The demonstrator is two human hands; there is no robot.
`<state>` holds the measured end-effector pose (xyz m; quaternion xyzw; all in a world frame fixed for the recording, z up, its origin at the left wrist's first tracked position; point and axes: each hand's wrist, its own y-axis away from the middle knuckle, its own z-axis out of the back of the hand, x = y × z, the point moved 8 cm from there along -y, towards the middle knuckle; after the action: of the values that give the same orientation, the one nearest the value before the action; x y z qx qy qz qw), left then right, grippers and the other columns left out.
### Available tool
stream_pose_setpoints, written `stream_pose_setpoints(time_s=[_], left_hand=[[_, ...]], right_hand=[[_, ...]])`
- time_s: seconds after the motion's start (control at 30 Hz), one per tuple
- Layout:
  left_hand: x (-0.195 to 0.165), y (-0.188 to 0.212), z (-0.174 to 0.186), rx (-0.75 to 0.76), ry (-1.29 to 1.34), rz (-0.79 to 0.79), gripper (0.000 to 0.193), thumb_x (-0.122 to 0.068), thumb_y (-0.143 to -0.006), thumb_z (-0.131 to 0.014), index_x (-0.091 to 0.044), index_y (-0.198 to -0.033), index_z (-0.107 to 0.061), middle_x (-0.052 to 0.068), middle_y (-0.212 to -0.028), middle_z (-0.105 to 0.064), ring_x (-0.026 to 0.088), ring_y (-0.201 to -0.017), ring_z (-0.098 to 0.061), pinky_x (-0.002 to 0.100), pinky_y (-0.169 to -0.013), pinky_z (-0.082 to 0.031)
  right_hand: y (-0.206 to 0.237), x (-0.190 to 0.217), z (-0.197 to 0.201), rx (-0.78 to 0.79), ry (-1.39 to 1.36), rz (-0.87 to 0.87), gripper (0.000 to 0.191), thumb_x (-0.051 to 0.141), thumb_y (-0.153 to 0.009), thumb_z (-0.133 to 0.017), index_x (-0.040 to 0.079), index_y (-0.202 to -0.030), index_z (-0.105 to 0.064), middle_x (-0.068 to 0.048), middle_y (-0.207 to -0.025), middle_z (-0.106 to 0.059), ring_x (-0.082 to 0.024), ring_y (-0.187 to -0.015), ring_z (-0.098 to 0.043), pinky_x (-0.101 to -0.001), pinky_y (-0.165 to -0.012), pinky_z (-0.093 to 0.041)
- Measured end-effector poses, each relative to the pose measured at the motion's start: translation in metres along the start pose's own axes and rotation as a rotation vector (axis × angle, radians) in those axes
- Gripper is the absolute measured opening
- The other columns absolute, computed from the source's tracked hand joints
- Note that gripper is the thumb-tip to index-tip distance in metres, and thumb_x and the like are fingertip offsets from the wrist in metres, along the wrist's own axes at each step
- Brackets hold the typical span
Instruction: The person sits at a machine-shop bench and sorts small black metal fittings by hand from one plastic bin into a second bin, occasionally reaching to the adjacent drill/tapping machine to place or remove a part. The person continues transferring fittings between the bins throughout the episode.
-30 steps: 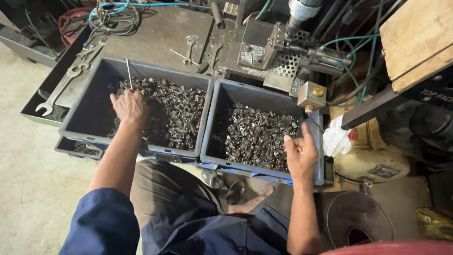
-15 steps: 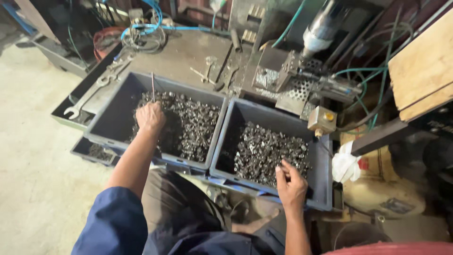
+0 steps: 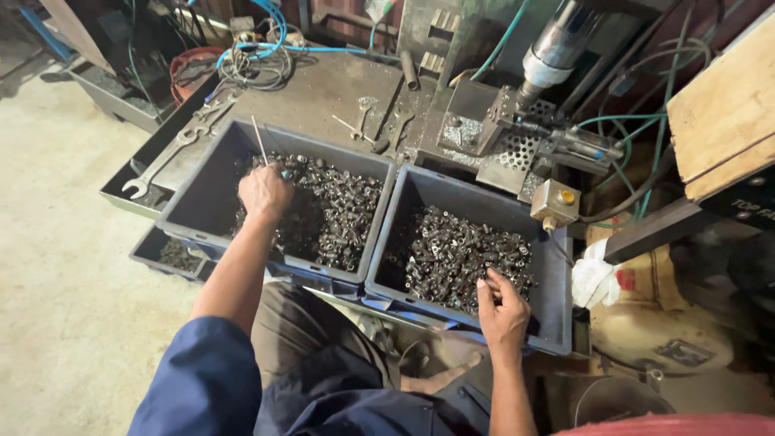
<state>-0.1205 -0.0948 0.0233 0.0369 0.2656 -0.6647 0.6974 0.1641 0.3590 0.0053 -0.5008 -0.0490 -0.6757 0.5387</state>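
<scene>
Two dark blue plastic bins stand side by side in front of me, both holding several small dark metal nuts. My left hand [image 3: 264, 192] is down in the left bin [image 3: 206, 182], closed around a thin metal rod [image 3: 259, 139] that sticks up from the nut pile [image 3: 335, 211]. My right hand [image 3: 502, 307] rests at the near edge of the right bin [image 3: 557, 311], fingers curled over the nuts [image 3: 464, 254]; whether it holds any is hidden.
Behind the bins is a greasy metal bench with wrenches [image 3: 362, 113], coiled blue hose [image 3: 266, 56] and a press machine with a perforated plate [image 3: 517, 149]. A brass-knobbed box [image 3: 555, 202], a white rag [image 3: 593, 274] and a wooden board [image 3: 722, 113] sit at right. Concrete floor lies at left.
My right hand has moved from the right bin's rim into its near edge over the nuts. My left hand stays in the left bin with the rod.
</scene>
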Motion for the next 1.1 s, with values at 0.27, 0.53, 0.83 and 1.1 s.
stream_pose_setpoints(time_s=[0.27, 0.53, 0.83, 1.1], left_hand=[[-0.132, 0.112, 0.019, -0.008, 0.694, -0.289, 0.018, -0.022, -0.082, -0.073, -0.012, -0.098, -0.075, 0.011, -0.093, -0.074, 0.031, -0.086, -0.074, 0.039, -0.078, -0.058], [-0.276, 0.226, 0.015, 0.147, 0.557, -0.904, 0.035, -0.021, -0.064, -0.08, -0.014, -0.096, -0.067, 0.006, -0.094, -0.063, 0.028, -0.095, -0.065, 0.046, -0.092, -0.046], [-0.243, 0.201, -0.017, 0.261, 0.737, -0.654, 0.054, -0.009, -0.081, -0.066, -0.01, -0.134, -0.06, 0.013, -0.096, -0.073, 0.039, -0.089, -0.069, 0.05, -0.08, -0.054], [-0.301, 0.097, 0.019, 0.074, 0.556, -0.768, 0.019, -0.017, -0.086, -0.069, -0.012, -0.103, -0.073, 0.018, -0.089, -0.073, 0.04, -0.083, -0.071, 0.048, -0.074, -0.057]], right_hand=[[0.01, -0.008, -0.071, 0.339, -0.752, -0.451, 0.039, 0.016, -0.097, -0.064, 0.0, -0.133, -0.063, -0.014, -0.112, -0.075, -0.018, -0.09, -0.073, -0.0298, -0.082, -0.057], [-0.007, 0.005, -0.073, 0.257, -1.314, -0.648, 0.023, 0.013, -0.103, -0.057, 0.002, -0.121, -0.066, -0.01, -0.111, -0.071, -0.018, -0.098, -0.068, -0.0308, -0.084, -0.055], [-0.018, -0.075, 0.019, -0.063, -0.966, -0.514, 0.028, -0.002, -0.094, -0.066, 0.0, -0.121, -0.063, -0.013, -0.101, -0.071, -0.018, -0.08, -0.07, -0.0283, -0.07, -0.057], [-0.008, -0.114, 0.081, -0.302, -0.61, -0.196, 0.031, -0.006, -0.098, -0.064, -0.002, -0.127, -0.053, -0.01, -0.11, -0.069, -0.014, -0.09, -0.068, -0.0252, -0.076, -0.057]])
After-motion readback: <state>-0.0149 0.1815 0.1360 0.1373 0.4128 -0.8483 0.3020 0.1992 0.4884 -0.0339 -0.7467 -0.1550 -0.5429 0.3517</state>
